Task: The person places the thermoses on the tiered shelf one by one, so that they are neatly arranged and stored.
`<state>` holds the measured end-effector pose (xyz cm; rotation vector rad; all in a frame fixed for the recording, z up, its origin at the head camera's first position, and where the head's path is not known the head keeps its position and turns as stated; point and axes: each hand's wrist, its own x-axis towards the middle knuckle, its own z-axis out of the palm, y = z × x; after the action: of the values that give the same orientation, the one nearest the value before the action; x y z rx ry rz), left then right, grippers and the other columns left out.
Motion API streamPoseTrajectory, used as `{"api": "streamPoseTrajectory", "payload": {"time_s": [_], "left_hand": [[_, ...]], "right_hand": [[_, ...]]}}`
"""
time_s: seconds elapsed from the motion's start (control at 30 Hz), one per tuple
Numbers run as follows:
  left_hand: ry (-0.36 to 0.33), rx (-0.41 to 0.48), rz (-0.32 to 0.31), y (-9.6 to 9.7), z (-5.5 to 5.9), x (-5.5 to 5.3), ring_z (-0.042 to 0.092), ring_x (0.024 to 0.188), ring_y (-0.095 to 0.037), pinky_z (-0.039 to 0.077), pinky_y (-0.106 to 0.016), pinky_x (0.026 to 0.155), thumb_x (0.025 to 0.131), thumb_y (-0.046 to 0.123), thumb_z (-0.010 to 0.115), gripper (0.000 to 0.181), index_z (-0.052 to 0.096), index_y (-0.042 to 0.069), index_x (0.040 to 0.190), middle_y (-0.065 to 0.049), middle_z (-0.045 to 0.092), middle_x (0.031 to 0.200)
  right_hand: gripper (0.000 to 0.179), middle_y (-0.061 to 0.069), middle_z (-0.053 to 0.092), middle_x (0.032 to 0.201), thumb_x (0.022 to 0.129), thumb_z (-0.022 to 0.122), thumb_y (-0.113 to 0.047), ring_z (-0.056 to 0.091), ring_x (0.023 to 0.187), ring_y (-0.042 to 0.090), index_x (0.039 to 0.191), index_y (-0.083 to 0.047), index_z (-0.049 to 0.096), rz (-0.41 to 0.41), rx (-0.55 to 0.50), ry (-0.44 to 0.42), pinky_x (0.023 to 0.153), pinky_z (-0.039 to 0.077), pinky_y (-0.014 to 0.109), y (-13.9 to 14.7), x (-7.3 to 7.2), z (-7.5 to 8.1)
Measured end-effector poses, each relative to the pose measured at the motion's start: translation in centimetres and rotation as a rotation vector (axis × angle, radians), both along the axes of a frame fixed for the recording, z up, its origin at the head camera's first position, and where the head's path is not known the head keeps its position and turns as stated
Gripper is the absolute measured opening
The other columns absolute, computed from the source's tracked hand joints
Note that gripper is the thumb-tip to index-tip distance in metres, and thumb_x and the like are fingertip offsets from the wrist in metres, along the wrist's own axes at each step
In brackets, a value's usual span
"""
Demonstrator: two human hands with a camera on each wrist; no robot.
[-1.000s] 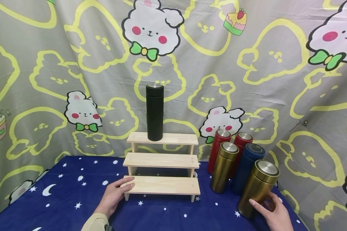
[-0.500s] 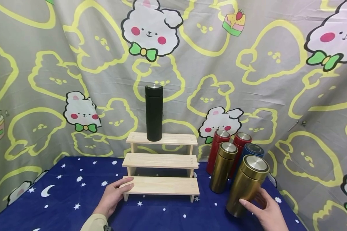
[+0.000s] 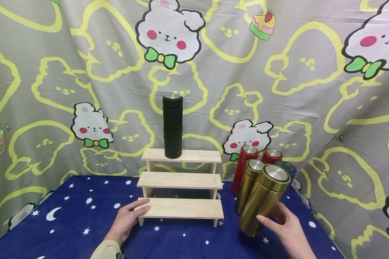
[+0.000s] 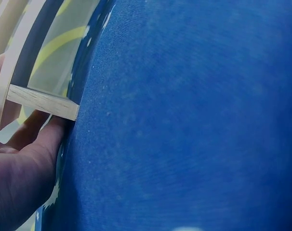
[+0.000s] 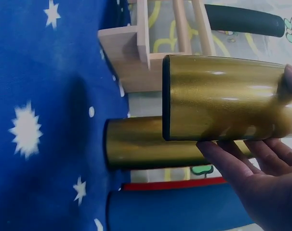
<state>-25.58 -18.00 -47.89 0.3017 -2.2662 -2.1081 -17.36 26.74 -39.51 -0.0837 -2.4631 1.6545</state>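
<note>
My right hand (image 3: 286,225) grips a wide gold thermos flask (image 3: 262,201) around its lower body, tilted with its lid leaning right. In the right wrist view the flask's dark base (image 5: 166,98) hangs clear of the blue cloth. With my left hand (image 3: 126,219) I hold the left end of the lowest step of a three-tier wooden display stand (image 3: 181,208); the left wrist view shows fingers (image 4: 49,137) reaching under the board beside its leg. A tall black thermos flask (image 3: 173,129) stands upright on the top step.
Behind the held flask stand a slimmer gold flask (image 3: 246,187), two red flasks (image 3: 241,172) and a blue flask (image 3: 286,167), partly hidden. Star-printed blue cloth (image 3: 84,216) covers the table. A cartoon-printed curtain (image 3: 194,79) hangs close behind the stand.
My right hand has carried the wide gold flask left and slightly up from beside the blue flask, now overlapping the slimmer gold one in the head view. My left hand stays on the stand.
</note>
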Motion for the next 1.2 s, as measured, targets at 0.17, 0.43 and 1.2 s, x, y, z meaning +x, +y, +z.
{"api": "streamPoseTrajectory", "payload": {"time_s": [0.17,0.43,1.2], "left_hand": [[0.005,0.004,-0.004,0.1,0.0,0.0,0.06,0.11,-0.031,0.046,-0.05,0.097,0.084,0.018,0.079,0.047,0.066,-0.002,0.124,-0.029,0.042,0.144],[0.003,-0.003,-0.005,0.3,-0.1,0.0,0.058,0.114,-0.033,0.045,-0.051,0.098,0.083,0.019,0.079,0.047,0.066,-0.002,0.124,-0.029,0.041,0.145],[-0.015,0.003,0.0,0.0,0.1,-0.1,0.055,0.118,-0.038,0.041,-0.056,0.101,0.084,0.019,0.079,0.048,0.065,-0.002,0.125,-0.029,0.04,0.145]], "right_hand": [[0.072,0.019,0.053,0.137,0.085,0.079,-0.028,0.051,0.124,0.031,0.143,-0.005,0.043,0.021,-0.031,-0.022,0.088,0.05,0.029,-0.6,-0.3,0.8],[0.078,0.018,0.049,0.141,0.085,0.079,-0.035,0.047,0.128,0.034,0.146,-0.007,0.039,0.029,-0.03,-0.069,0.1,0.044,0.051,-1.2,-0.8,1.5],[0.065,0.015,0.058,0.13,0.085,0.079,-0.021,0.054,0.119,0.028,0.141,-0.007,0.049,0.115,-0.047,0.113,0.094,0.046,0.034,-4.2,-3.6,2.7]]}}
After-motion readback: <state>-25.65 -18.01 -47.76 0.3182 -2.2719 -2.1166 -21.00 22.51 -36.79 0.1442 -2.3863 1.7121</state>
